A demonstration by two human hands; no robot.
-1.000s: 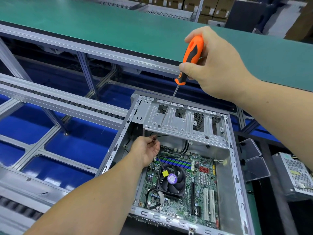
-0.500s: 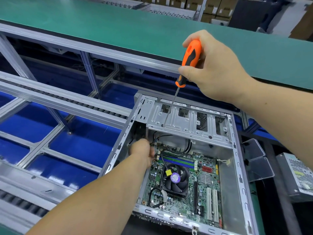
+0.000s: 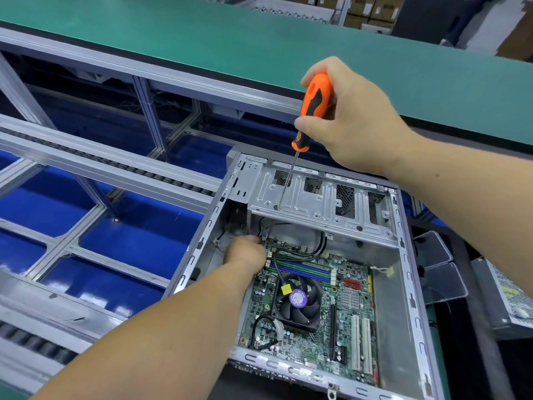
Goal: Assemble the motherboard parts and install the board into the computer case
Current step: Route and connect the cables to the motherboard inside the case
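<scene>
In the head view the right hand (image 3: pixel 354 119) grips an orange screwdriver (image 3: pixel 313 108), its tip resting in a hole of the drive cage (image 3: pixel 323 203); a slip could stab the motherboard (image 3: pixel 314 307) seated below in the computer case (image 3: pixel 403 255). The left hand (image 3: pixel 245 252) reaches among black cables (image 3: pixel 300 252) at the board's far corner, its fingers hidden, so their grasp cannot be told. The cage overhangs that corner, and a power supply (image 3: pixel 507 298) lies on the surface to the right.

Motherboard (image 3: pixel 340 310) lies in the case (image 3: pixel 409 284), drive cage (image 3: pixel 320 203) behind it
</scene>
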